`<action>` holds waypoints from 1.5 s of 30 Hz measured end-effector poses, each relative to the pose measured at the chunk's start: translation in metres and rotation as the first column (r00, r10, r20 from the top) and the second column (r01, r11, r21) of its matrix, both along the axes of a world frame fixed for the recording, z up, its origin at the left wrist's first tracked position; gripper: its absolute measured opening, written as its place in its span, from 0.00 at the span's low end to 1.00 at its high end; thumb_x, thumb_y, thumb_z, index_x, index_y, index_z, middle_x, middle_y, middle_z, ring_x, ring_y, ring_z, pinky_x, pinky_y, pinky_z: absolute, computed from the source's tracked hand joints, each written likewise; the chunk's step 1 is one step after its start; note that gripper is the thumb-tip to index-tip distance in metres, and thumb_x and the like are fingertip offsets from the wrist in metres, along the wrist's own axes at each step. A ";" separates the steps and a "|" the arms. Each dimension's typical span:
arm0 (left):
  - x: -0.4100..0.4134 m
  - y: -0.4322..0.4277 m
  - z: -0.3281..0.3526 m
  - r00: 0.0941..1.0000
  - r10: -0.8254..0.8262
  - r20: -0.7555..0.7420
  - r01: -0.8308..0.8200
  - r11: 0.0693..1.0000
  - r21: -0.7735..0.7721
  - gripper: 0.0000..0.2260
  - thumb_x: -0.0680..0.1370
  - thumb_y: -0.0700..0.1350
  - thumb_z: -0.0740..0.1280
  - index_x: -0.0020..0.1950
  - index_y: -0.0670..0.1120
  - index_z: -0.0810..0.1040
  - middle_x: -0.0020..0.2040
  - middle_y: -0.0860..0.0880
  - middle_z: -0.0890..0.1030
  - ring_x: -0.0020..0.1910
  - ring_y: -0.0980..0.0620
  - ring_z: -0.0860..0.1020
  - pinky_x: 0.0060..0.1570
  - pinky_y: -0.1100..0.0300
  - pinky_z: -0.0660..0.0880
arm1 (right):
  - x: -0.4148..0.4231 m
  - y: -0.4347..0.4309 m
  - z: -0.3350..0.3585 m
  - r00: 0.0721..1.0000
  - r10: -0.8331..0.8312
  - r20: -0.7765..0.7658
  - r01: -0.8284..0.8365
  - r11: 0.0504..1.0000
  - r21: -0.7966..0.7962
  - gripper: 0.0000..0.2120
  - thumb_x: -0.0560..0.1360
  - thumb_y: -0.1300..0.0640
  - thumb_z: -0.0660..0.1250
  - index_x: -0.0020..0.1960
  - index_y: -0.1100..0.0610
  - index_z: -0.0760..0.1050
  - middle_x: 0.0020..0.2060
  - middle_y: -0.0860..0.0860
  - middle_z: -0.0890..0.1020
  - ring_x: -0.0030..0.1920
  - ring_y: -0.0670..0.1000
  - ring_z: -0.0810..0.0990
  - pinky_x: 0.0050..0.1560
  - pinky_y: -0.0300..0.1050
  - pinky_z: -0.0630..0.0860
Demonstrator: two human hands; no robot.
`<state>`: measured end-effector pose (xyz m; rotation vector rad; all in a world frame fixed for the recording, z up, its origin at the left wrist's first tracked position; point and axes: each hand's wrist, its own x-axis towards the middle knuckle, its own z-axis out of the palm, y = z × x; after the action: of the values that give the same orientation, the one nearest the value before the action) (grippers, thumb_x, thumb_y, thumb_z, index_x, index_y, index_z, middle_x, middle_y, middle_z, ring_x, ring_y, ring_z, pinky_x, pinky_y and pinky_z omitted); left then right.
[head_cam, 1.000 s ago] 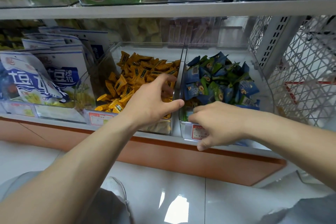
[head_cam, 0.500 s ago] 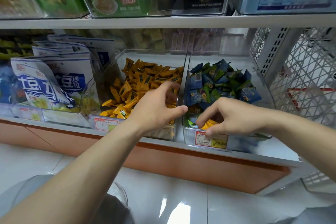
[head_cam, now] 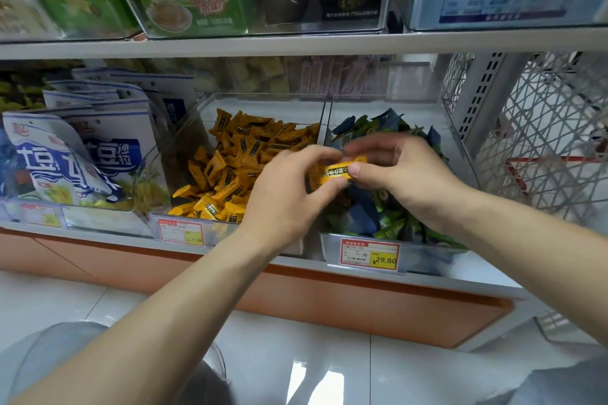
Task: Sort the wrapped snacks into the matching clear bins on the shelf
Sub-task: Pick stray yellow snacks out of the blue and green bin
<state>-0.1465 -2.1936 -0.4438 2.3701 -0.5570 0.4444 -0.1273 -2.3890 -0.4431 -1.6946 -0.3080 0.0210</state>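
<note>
Clear plastic bins stand side by side on the shelf. The left bin is full of yellow snacks, and the right bin holds blue and green snacks. Above the right bin's left edge, the left hand and the right hand pinch one single yellow snack together, fingers curled.

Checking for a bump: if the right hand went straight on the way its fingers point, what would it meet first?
Likely the left hand, across the yellow snack both hands pinch; the right hand points left toward it. Depth is unclear.
</note>
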 end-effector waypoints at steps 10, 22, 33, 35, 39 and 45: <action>0.027 0.060 0.005 0.902 0.432 -0.001 -0.417 0.871 0.262 0.22 0.78 0.57 0.67 0.69 0.50 0.75 0.65 0.47 0.79 0.62 0.44 0.76 0.57 0.48 0.76 | 0.024 -0.017 -0.002 0.931 -0.030 0.363 0.242 0.795 -0.556 0.07 0.75 0.57 0.70 0.51 0.46 0.80 0.46 0.40 0.79 0.48 0.42 0.77 0.46 0.31 0.70; 0.014 0.018 -0.014 0.984 0.106 -0.142 -0.087 0.987 0.134 0.22 0.77 0.58 0.66 0.70 0.57 0.68 0.62 0.57 0.79 0.60 0.56 0.77 0.57 0.54 0.78 | 0.046 -0.007 -0.006 0.841 0.514 0.169 0.180 0.029 -0.983 0.23 0.77 0.35 0.56 0.70 0.37 0.68 0.70 0.43 0.70 0.69 0.52 0.65 0.65 0.52 0.66; 0.016 0.017 -0.011 0.983 0.105 -0.150 -0.080 0.983 0.165 0.23 0.77 0.59 0.65 0.70 0.54 0.67 0.59 0.53 0.81 0.58 0.52 0.78 0.54 0.51 0.78 | 0.041 -0.006 0.013 0.797 0.440 0.413 0.295 0.313 -0.903 0.27 0.77 0.35 0.50 0.44 0.49 0.82 0.43 0.47 0.77 0.47 0.51 0.74 0.50 0.51 0.72; 0.016 0.016 -0.011 0.983 0.107 -0.151 -0.082 0.983 0.163 0.23 0.78 0.58 0.65 0.70 0.55 0.67 0.57 0.53 0.81 0.56 0.52 0.78 0.53 0.51 0.78 | 0.048 0.008 0.007 0.860 0.401 0.315 0.180 0.340 -0.923 0.18 0.78 0.40 0.59 0.57 0.48 0.80 0.52 0.48 0.78 0.53 0.51 0.75 0.52 0.51 0.75; 0.015 0.017 -0.012 0.982 0.107 -0.156 -0.084 0.985 0.150 0.23 0.77 0.59 0.65 0.70 0.56 0.66 0.56 0.54 0.81 0.56 0.52 0.77 0.52 0.51 0.78 | 0.038 0.016 -0.014 0.880 0.476 0.011 -0.045 0.106 -0.993 0.30 0.77 0.32 0.54 0.76 0.44 0.62 0.75 0.46 0.66 0.72 0.51 0.67 0.72 0.48 0.63; 0.018 0.017 -0.014 0.986 0.110 -0.123 -0.089 0.983 0.163 0.23 0.77 0.59 0.66 0.70 0.56 0.67 0.51 0.56 0.78 0.53 0.53 0.77 0.48 0.55 0.77 | 0.018 -0.005 0.001 0.844 0.534 -0.042 -0.138 0.142 -0.980 0.38 0.73 0.26 0.43 0.67 0.45 0.74 0.67 0.44 0.74 0.65 0.49 0.73 0.67 0.51 0.69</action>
<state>-0.1288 -2.1763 -0.4577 2.5646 -0.4273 0.2939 -0.1094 -2.3941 -0.4419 -2.8985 -1.1619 0.3714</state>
